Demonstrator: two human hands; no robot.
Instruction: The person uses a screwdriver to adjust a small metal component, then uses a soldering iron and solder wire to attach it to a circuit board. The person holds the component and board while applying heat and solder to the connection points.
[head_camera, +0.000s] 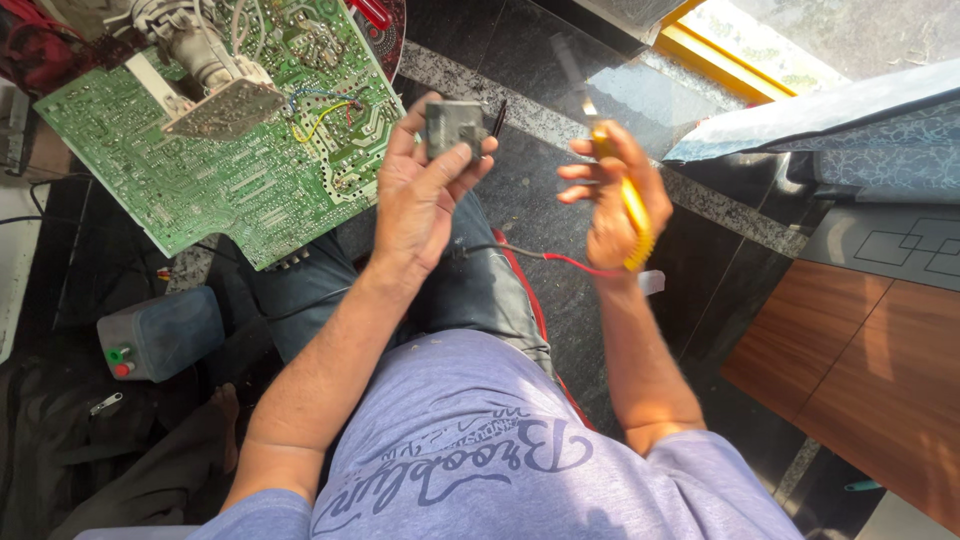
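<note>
Fingers (462, 152) of the left hand (420, 195) close around a small grey block (452, 124), holding it up in front of the chest with one face turned toward the head, as if to keep it steady and in plain sight. A thin black probe tip (498, 117) stands just beside the block's right edge. The right hand (610, 205) grips a yellow tool (632, 215), its thumb and lower fingers wrapped around the handle while the index and middle fingers stick out loosely to the left; the hand is blurred, so the tool's tip is unclear. A red lead (580, 265) runs from under the right hand across the lap toward the left wrist. A large green circuit board (200, 180) lies tilted at upper left, past the knee, within reach. A grey box (160, 335) with a green and a red terminal sits on the dark stone floor (560, 60) below the board.
</note>
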